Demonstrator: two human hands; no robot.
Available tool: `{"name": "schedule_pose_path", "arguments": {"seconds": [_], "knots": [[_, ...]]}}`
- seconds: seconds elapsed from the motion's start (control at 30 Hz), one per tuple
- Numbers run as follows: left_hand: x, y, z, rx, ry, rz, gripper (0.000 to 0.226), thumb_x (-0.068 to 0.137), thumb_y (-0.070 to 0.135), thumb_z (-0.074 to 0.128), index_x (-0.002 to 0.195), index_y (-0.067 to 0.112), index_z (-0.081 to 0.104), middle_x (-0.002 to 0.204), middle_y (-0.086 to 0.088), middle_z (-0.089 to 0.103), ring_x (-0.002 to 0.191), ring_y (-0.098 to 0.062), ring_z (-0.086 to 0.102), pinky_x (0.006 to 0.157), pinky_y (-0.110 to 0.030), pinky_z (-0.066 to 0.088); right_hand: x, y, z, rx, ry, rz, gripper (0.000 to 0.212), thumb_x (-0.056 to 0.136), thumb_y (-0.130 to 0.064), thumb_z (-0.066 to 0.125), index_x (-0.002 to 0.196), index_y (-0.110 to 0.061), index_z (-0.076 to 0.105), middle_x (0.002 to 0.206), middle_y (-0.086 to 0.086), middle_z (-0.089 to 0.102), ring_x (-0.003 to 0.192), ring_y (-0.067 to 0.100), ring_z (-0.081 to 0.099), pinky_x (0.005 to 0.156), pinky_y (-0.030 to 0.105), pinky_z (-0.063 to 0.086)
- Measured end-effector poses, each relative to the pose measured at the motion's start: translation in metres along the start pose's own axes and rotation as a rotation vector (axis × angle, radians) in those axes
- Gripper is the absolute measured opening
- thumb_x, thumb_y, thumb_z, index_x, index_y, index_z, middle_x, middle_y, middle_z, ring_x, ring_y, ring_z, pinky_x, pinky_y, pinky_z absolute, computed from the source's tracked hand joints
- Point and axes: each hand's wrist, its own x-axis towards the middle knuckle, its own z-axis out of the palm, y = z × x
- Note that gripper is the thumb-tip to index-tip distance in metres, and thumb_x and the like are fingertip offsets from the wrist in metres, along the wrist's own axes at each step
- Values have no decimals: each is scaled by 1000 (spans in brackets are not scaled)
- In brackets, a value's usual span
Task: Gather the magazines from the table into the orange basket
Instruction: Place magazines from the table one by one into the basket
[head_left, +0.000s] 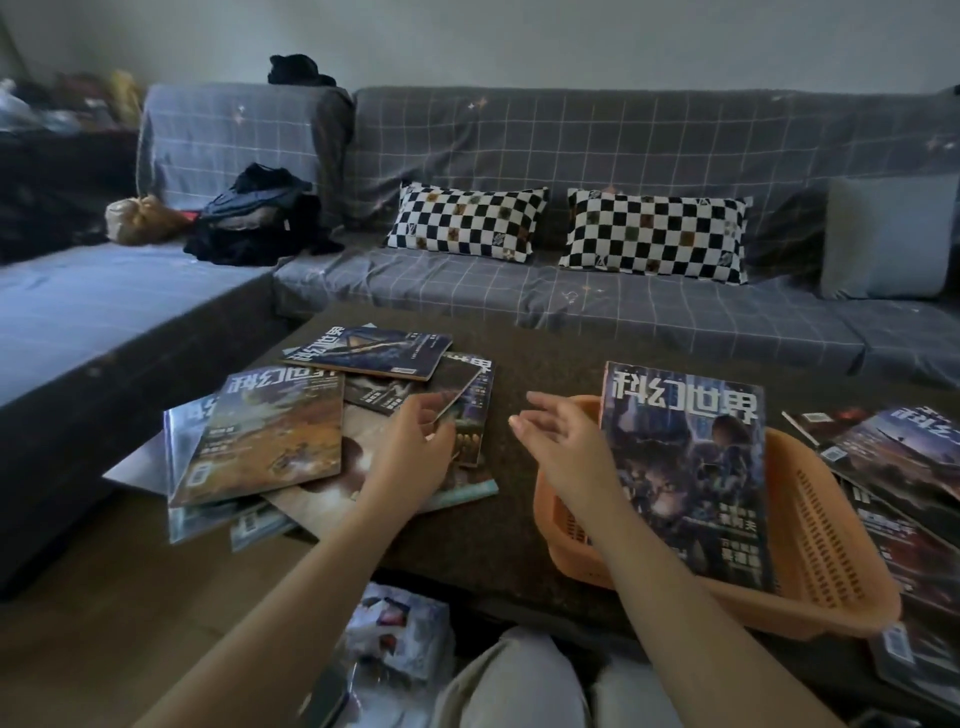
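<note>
Orange plastic forms the basket (810, 525) at the lower right of the frame, sitting on the dark table (519, 519) with one magazine (685, 478) already leaning in it, its top edge sticking up past the rim.

The left hand (415, 447) reaches into the scattered pile (332, 426) at centre left and pinches the corner of a dark-covered magazine (441, 387) between thumb and fingers. The right hand (561, 441) hovers just beside the basket with fingers loosely spread, holding nothing.

To do this step well, the person would likely do best to lift that corner enough to slip the fingers under the spine side, since a thin glossy issue held by one corner tends to droop and fan open. The free hand looks well placed to take or steady the copy and guide it flat against the one already in the basket.

The magazines appear thin and glossy, with dark illustrated covers and large white lettering that reads upside down from this view. They overlap loosely at several angles, one orange-toned cover (270, 431) lying on top at the left. More issues (893, 457) lie on the table at the right edge, beyond the basket.
</note>
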Motion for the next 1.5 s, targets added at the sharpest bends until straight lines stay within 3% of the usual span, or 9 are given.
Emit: {"name": "schedule_pose_path", "arguments": {"seconds": [0.3,0.5,0.63,0.77,1.0,1.1,1.17,1.24,1.5], "knots": [[17,-70,-59,270,164,-197,41,96,34,49,133,16,50,135,-10,51,122,-28,47,105,-45,36,22,32,96,8,-193,133,38,85,-30,65,122,-21,56,105,-7,63,90,2,59,82,22,50],[33,-121,-90,562,225,-337,43,96,40,45,128,12,53,142,-16,43,134,-33,32,115,-52,13,31,44,138,-76,-271,107,40,86,-26,64,124,-15,57,99,-7,61,78,-6,54,64,4,43],[41,-150,-108,645,215,-360,50,92,51,47,125,14,50,150,-22,29,140,-39,20,115,-57,12,38,45,159,-93,-368,114,46,85,-28,65,128,-16,54,115,-1,62,94,4,56,77,13,41],[51,-161,-120,665,236,-480,78,79,72,51,141,26,37,156,-25,14,144,-40,8,116,-52,6,42,44,181,-93,-429,110,46,86,-25,66,129,-15,54,119,-1,62,98,6,56,82,18,42],[58,-160,-140,604,290,-565,98,57,78,69,135,24,45,135,-22,42,128,-42,31,105,-50,28,47,36,208,-145,-399,77,33,85,-26,65,117,-18,64,91,-10,63,70,-2,53,52,5,39],[50,-158,-141,421,350,-529,81,64,56,80,128,16,51,128,-19,51,112,-33,49,86,-40,47,48,36,209,-194,-373,103,27,85,-30,62,109,-16,65,100,-2,67,84,13,58,66,20,44],[44,-157,-142,271,361,-498,51,73,39,81,110,10,61,111,-13,65,86,-21,60,59,-27,45,48,37,208,-189,-330,147,29,86,-27,61,112,-15,62,109,2,65,91,17,58,73,26,43],[37,-156,-144,89,353,-520,32,79,30,77,100,9,65,99,-10,71,73,-16,64,53,-24,45,47,37,204,-147,-268,214,33,86,-24,62,117,-13,58,115,4,61,93,17,55,75,26,41],[-7,-123,-148,-285,280,-510,41,86,18,70,118,1,50,89,-12,65,53,-10,65,39,-15,47,26,38,171,21,-208,431,33,85,-22,64,116,-11,57,111,6,60,93,18,53,73,29,40]]}}
